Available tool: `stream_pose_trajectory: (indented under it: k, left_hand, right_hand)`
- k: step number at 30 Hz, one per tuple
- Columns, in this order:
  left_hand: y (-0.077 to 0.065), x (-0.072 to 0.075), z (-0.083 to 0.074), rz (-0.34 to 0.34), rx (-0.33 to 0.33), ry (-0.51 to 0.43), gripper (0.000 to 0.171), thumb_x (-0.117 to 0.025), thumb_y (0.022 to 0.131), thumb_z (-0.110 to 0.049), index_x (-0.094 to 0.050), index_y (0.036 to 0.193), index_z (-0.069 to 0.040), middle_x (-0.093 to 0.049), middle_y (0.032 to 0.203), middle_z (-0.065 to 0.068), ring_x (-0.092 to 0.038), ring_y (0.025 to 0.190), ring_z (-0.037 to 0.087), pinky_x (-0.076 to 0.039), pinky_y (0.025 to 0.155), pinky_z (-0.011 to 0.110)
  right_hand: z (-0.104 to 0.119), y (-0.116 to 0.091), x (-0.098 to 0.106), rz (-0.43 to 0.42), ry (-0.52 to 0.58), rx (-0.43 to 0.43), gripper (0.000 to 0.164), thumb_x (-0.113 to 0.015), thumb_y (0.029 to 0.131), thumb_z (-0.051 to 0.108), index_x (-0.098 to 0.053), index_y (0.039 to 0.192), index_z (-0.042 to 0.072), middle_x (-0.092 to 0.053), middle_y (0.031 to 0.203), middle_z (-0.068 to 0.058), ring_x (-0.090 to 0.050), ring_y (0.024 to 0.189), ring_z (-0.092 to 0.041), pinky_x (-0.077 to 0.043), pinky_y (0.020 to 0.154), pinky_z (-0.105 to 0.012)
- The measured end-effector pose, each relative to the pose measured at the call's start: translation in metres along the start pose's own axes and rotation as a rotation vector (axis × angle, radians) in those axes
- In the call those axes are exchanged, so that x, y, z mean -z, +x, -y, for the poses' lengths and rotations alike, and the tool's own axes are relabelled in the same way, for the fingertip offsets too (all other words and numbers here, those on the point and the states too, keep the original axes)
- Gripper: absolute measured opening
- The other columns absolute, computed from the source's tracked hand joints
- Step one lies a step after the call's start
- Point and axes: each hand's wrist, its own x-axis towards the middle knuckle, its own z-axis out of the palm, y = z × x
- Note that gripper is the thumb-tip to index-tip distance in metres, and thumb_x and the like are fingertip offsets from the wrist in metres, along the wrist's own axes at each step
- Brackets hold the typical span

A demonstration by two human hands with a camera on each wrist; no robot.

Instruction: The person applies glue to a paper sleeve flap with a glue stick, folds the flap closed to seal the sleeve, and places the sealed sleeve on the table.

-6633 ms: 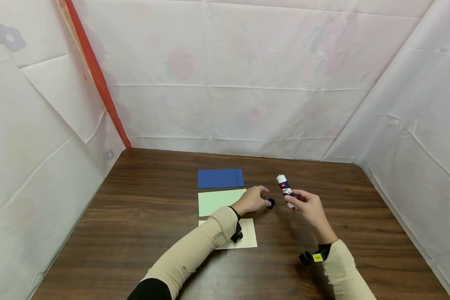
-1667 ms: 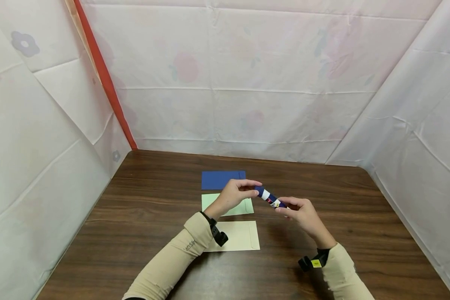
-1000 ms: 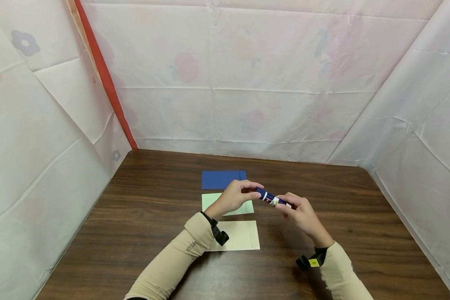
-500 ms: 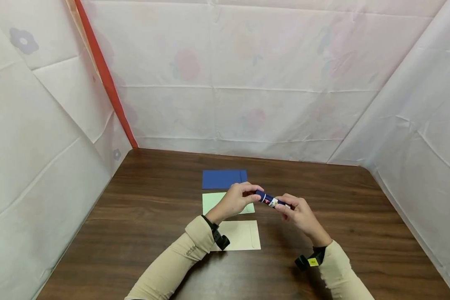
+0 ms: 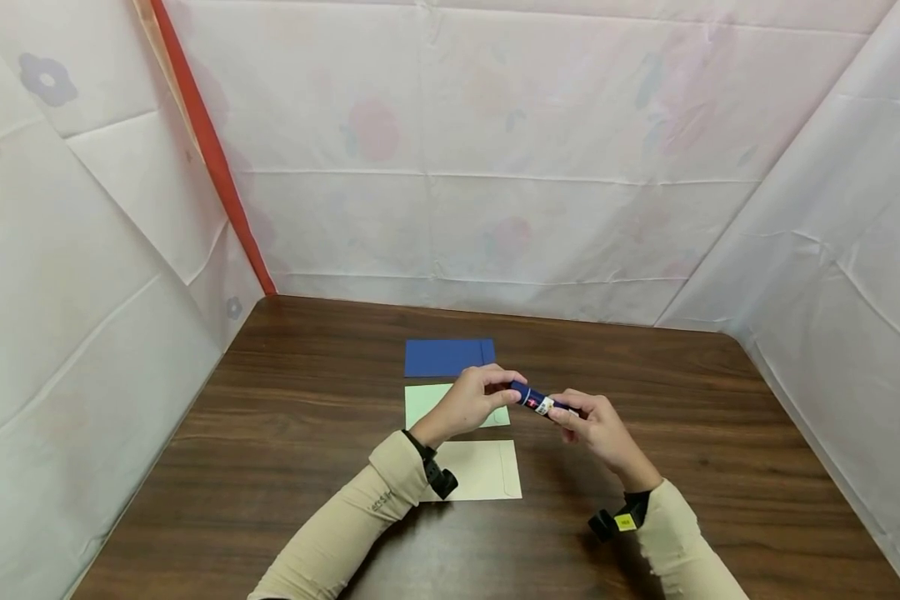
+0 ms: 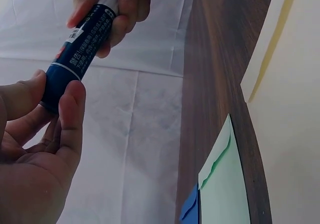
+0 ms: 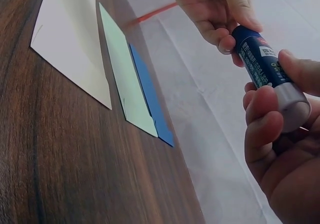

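Both hands hold a dark blue glue stick (image 5: 542, 404) above the table, tilted, with its cap on and only a thin white line between cap and barrel. My left hand (image 5: 468, 404) pinches the capped end between thumb and fingers. My right hand (image 5: 600, 429) grips the barrel near its white base (image 7: 292, 106). Printed text and a small label show on the barrel in both wrist views. Under and beside the left hand lie a green envelope (image 5: 426, 402) and a cream envelope (image 5: 487, 471), both partly hidden by that arm in the head view.
A blue envelope (image 5: 441, 358) lies farthest back in the column of envelopes on the brown wooden table (image 5: 307, 400). White patterned sheeting (image 5: 450, 217) stands behind the table and along both sides, with a red strip (image 5: 210, 158) at the back left corner.
Earlier the left hand was at the cap on the table while the right held the uncapped glue stick. The cap then went onto the stick, and the white gap narrowed to a thin line.
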Motion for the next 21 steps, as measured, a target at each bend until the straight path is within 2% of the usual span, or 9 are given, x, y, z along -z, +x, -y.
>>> stream_pose_trajectory:
  k: [6,14,18,21]
  left_hand:
    - [-0.0015,0.0015,-0.0036,-0.004,-0.003,0.005,0.023,-0.062,0.095,-0.014,-0.070,0.115,-0.008,-0.065,0.099,0.007,-0.048,0.072,0.013,-0.040,0.061,0.019]
    - [-0.0024,0.0007,-0.0026,0.016,0.025,0.009,0.024,-0.062,0.095,-0.014,-0.070,0.117,-0.007,-0.065,0.099,0.007,-0.049,0.073,0.012,-0.040,0.062,0.019]
    - [-0.0025,0.0015,-0.0045,0.015,0.019,0.002,0.024,-0.062,0.095,-0.013,-0.070,0.117,-0.006,-0.065,0.099,0.007,-0.049,0.073,0.013,-0.040,0.062,0.019]
    - [-0.0027,0.0021,-0.0057,0.026,0.018,0.007,0.025,-0.062,0.095,-0.014,-0.069,0.117,-0.005,-0.065,0.100,0.008,-0.049,0.074,0.013,-0.040,0.062,0.018]
  right_hand:
    - [0.0027,0.0008,0.0007,0.014,-0.015,0.029,0.022,-0.055,0.097,0.003,-0.065,0.108,-0.014,-0.053,0.077,-0.012,-0.053,0.055,-0.008,-0.046,0.045,-0.030]
    - [-0.0003,-0.0003,0.0007,0.031,-0.016,-0.009,0.024,-0.055,0.098,0.005,-0.065,0.109,-0.014,-0.054,0.079,-0.004,-0.053,0.056,-0.007,-0.049,0.047,-0.033]
    - [0.0003,-0.0005,0.0012,0.029,-0.041,0.011,0.024,-0.054,0.099,0.007,-0.065,0.110,-0.012,-0.053,0.077,-0.017,-0.053,0.055,-0.007,-0.048,0.046,-0.032]
    - [0.0007,-0.0013,0.0016,0.027,-0.051,0.019,0.023,-0.053,0.099,0.005,-0.065,0.110,-0.011,-0.052,0.076,-0.022,-0.053,0.055,-0.008,-0.046,0.046,-0.032]
